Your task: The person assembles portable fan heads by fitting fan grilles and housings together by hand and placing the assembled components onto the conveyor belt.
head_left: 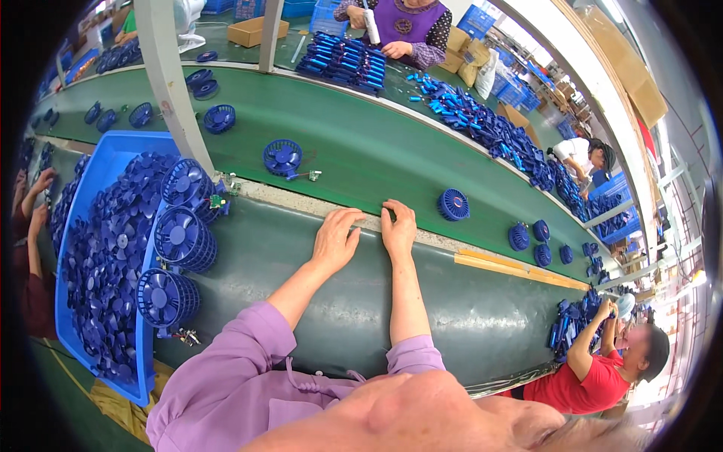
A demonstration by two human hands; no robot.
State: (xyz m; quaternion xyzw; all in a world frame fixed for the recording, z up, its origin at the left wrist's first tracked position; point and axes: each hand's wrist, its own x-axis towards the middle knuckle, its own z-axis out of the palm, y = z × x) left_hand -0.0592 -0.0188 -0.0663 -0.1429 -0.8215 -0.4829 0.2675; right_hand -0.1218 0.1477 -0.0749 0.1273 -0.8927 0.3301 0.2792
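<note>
Both my arms reach forward over the dark green bench (467,316) to its far edge beside the conveyor belt. My left hand (337,241) rests palm down on that pale edge, fingers stretched and thumb apart, holding nothing. Just right of it, my right hand (399,228) lies on the same edge with extended fingers, also without anything in it. On the belt ahead, a blue caged fan (282,158) trails a small circuit board (312,175). Another round blue fan cage (453,204) lies right of my right hand. To my left, blue fan cages (185,239) with blades inside stand in a row.
A blue tray (65,301) heaped with loose fan blades (113,248) stands at the left. The green belt (361,177) carries more fan parts. Across it, a person in purple (414,22) works by piled blue parts. A person in red (587,380) sits at the right. A white post (167,83) rises left.
</note>
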